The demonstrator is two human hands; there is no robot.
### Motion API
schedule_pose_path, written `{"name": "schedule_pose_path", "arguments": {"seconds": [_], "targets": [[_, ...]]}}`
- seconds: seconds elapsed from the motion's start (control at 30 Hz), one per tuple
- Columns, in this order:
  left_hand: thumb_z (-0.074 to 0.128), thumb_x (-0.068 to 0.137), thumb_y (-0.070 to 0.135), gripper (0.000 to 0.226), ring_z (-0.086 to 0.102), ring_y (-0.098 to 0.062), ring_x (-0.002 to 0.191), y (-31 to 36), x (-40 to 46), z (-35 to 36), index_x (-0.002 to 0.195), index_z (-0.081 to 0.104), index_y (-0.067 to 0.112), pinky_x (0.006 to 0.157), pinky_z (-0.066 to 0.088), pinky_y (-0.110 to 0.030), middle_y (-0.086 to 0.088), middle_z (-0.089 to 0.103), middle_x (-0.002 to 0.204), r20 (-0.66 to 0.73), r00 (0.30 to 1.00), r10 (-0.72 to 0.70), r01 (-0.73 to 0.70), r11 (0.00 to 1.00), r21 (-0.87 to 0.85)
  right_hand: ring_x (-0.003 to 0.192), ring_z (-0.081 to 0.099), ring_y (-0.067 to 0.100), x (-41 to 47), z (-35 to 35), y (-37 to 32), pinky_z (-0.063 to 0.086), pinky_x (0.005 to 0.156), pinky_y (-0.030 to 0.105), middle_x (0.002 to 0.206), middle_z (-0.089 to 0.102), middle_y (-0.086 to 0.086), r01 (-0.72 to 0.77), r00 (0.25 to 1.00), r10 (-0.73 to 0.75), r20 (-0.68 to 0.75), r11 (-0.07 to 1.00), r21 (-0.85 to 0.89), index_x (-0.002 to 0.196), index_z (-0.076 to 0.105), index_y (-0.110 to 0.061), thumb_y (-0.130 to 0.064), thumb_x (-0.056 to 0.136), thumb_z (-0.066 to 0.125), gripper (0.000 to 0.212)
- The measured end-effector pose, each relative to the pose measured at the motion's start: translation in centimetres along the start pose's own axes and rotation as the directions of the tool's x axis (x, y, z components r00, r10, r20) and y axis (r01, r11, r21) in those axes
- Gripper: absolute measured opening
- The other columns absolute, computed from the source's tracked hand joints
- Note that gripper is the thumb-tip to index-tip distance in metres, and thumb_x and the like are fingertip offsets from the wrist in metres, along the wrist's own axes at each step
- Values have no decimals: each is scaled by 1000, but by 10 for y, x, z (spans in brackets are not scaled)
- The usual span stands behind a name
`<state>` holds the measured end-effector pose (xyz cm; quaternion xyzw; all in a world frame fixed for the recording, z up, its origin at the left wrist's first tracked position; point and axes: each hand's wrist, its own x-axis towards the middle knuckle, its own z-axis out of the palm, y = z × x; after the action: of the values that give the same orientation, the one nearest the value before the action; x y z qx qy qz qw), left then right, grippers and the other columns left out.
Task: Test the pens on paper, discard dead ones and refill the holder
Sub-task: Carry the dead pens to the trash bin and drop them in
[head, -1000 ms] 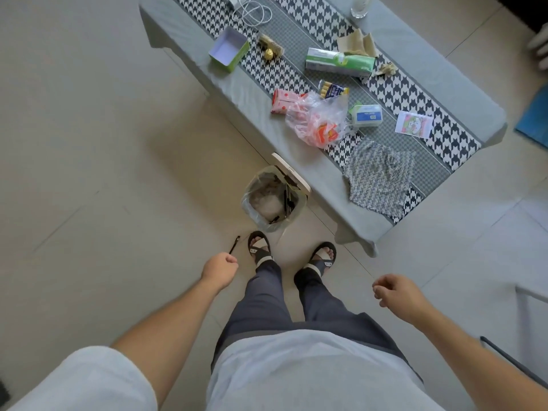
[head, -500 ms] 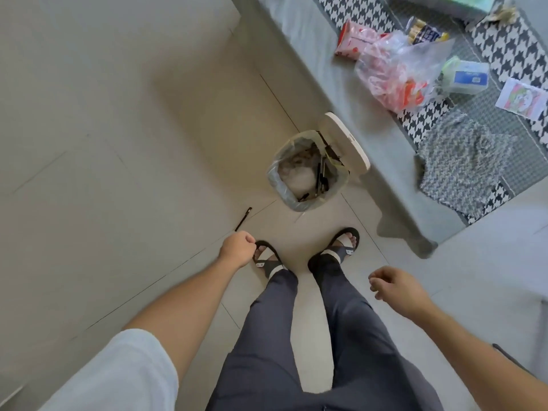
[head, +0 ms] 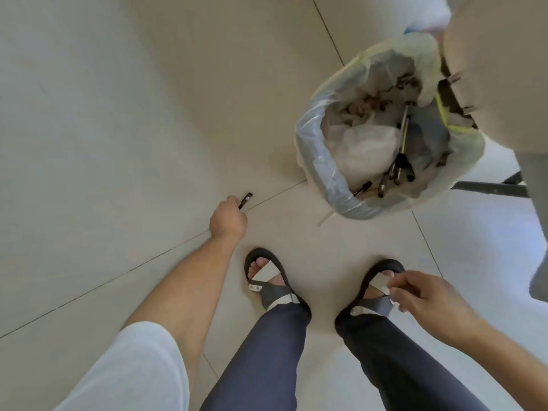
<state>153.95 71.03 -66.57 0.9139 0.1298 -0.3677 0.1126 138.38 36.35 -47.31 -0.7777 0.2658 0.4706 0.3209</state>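
Note:
A black pen (head: 246, 200) lies on the pale tiled floor, left of the bin. My left hand (head: 228, 219) is down at the floor and pinches the pen's near end; the far end sticks out past my fingers. To the right stands a small bin (head: 323, 173) lined with a clear plastic bag, holding crumpled paper and several dark pens (head: 398, 167). My right hand (head: 424, 298) hangs low at the right with fingers loosely curled, holding nothing, over my right foot.
My two feet in black sandals (head: 267, 277) stand just behind the bin. The bin's raised lid (head: 474, 54) and a grey table leg (head: 492, 188) sit at the right edge. Floor tiles stretch to the left.
I have bent down, so the view has dropped toward the floor and the table has left the frame. My left hand has reached the fallen pen and taken hold of it.

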Motion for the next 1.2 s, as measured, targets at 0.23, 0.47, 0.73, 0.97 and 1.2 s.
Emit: {"name": "schedule_pose_path", "arguments": {"seconds": [0.23, 0.47, 0.73, 0.97, 1.2], "targets": [[50, 95, 10, 24, 59, -41, 104, -13, 60, 79, 118, 48, 4, 82, 51, -46, -22, 58, 115, -150, 987, -64, 79, 992, 97, 74, 69, 1, 52, 0, 67, 55, 70, 23, 83, 69, -30, -64, 998, 62, -31, 996, -69, 88, 68, -46, -28, 97, 62, 21], [41, 98, 19, 21, 62, -36, 83, 78, -33, 124, 115, 50, 10, 73, 52, -46, -13, 55, 103, 90, 906, 414, -419, 907, 48, 72, 71, 16, 38, -5, 80, 59, 72, 37, 78, 72, -11, -79, 997, 78, -22, 996, -40, 87, 67, -41, -23, 98, 61, 23], [51, 94, 35, 36, 63, -25, 108, 176, -35, 193, 116, 65, 11, 60, 42, -6, -7, 68, 115, 100, 970, 223, -227, 973, 31, 71, 67, 18, 30, -13, 105, 58, 69, 35, 77, 70, -15, -49, 999, 49, -9, 998, 38, 85, 68, -38, -25, 97, 60, 20], [49, 91, 24, 28, 63, -32, 102, 178, -50, 178, 112, 62, 11, 84, 51, -33, -11, 68, 108, 213, 939, 271, -302, 944, 130, 72, 68, 13, 21, -25, 130, 55, 65, 25, 76, 71, -12, -73, 996, 75, -47, 997, 40, 85, 67, -37, -25, 96, 62, 18], [33, 98, 53, 36, 62, -31, 83, 144, -202, 54, 81, 46, 24, 62, 34, -34, -6, 65, 83, 402, 844, 354, -345, 933, -96, 81, 68, 9, -53, -33, 93, 53, 74, 25, 85, 71, -10, -121, 991, 118, 68, 992, 45, 81, 66, -31, -23, 93, 55, 18]]}}
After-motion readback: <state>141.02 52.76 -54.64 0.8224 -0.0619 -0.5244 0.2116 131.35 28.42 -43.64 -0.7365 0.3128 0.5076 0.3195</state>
